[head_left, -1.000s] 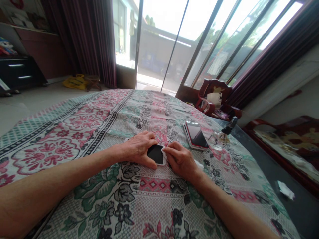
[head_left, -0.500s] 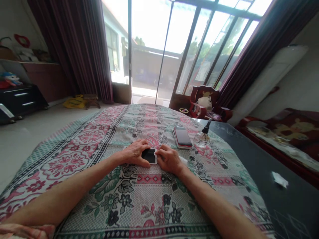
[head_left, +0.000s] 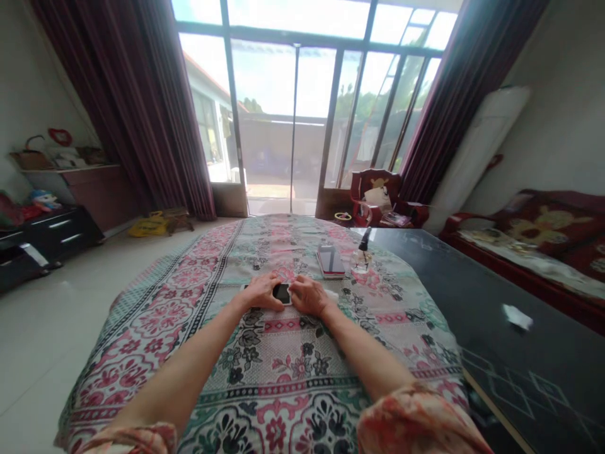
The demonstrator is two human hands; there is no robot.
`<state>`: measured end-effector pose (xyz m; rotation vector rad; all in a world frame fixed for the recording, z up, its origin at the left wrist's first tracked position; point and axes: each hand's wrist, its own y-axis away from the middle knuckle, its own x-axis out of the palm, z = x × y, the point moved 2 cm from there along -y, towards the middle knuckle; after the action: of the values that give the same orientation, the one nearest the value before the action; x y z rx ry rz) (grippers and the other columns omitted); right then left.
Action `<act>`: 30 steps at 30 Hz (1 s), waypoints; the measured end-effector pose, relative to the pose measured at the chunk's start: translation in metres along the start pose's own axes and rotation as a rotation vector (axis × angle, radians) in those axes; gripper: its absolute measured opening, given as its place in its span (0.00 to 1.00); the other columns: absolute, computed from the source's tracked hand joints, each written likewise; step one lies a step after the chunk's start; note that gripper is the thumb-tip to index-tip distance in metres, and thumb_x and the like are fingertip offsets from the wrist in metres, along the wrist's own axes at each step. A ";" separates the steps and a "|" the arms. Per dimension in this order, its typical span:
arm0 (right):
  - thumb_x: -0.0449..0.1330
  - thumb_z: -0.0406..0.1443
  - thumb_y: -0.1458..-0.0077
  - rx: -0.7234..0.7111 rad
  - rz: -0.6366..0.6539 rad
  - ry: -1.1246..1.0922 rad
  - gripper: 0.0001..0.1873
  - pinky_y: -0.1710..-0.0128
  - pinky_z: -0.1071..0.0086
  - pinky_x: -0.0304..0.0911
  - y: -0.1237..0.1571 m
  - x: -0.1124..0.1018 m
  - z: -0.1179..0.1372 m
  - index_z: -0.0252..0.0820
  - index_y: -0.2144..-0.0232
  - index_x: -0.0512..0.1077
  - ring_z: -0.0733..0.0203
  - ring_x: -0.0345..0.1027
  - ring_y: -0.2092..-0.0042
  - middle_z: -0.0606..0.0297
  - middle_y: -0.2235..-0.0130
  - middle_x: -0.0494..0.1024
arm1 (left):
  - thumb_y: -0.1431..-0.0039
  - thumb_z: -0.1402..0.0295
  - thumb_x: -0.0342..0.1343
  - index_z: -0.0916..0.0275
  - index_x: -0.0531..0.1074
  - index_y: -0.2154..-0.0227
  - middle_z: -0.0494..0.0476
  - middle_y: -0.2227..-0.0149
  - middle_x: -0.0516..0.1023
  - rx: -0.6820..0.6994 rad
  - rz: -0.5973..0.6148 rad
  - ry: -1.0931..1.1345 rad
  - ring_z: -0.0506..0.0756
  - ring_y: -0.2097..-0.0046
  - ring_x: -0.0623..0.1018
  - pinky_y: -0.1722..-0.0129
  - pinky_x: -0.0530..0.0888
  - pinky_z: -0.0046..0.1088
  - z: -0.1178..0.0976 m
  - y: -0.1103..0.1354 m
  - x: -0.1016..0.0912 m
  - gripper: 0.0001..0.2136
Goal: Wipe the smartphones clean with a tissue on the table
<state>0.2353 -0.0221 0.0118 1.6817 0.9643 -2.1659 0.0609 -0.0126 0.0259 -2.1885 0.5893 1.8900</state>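
Note:
A white smartphone (head_left: 282,294) with a dark screen lies flat on the patterned tablecloth (head_left: 293,353). My left hand (head_left: 262,292) lies over its left part, thumb along the near edge and fingers along the far edge, gripping it. At the phone's right end, my right hand (head_left: 309,296) is closed with its knuckles up. Some white tissue (head_left: 332,294) sticks out from beneath that hand on the right. Most of the tissue and the left half of the phone are hidden by the hands.
Beyond my right hand lies a stack of phones (head_left: 331,260), beside a clear bottle (head_left: 362,257) with a black pump top. A dark table (head_left: 439,290) adjoins on the right, bearing a crumpled white paper (head_left: 517,317). A red wooden chair (head_left: 375,189) stands behind.
The head view has levelled and tilted upward, so the scene sits differently in frame. Both hands stay at the phone, with the right hand still closed at its right end.

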 end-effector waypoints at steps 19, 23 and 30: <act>0.56 0.36 0.43 0.031 0.006 -0.025 0.08 0.58 0.73 0.61 0.003 -0.002 -0.001 0.45 0.63 0.74 0.62 0.67 0.58 0.63 0.60 0.73 | 0.61 0.55 0.62 0.59 0.70 0.54 0.58 0.52 0.71 0.033 -0.003 -0.019 0.62 0.51 0.72 0.50 0.68 0.33 -0.010 -0.002 -0.009 0.28; 0.57 0.34 0.45 0.005 -0.032 -0.056 0.07 0.59 0.73 0.61 0.003 0.002 -0.005 0.44 0.65 0.74 0.62 0.66 0.59 0.64 0.62 0.72 | 0.60 0.57 0.62 0.60 0.69 0.51 0.59 0.50 0.70 0.072 -0.099 0.041 0.62 0.50 0.71 0.48 0.67 0.32 -0.004 0.001 -0.001 0.30; 0.57 0.34 0.44 -0.004 -0.054 -0.154 0.07 0.60 0.73 0.61 0.002 0.005 -0.010 0.45 0.64 0.74 0.63 0.67 0.59 0.64 0.63 0.72 | 0.59 0.57 0.61 0.58 0.69 0.51 0.59 0.46 0.68 0.060 -0.174 0.091 0.63 0.46 0.69 0.46 0.65 0.35 0.003 0.004 0.012 0.29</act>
<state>0.2428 -0.0165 0.0053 1.4784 0.9808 -2.2875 0.0575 -0.0168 0.0143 -2.2179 0.4478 1.6724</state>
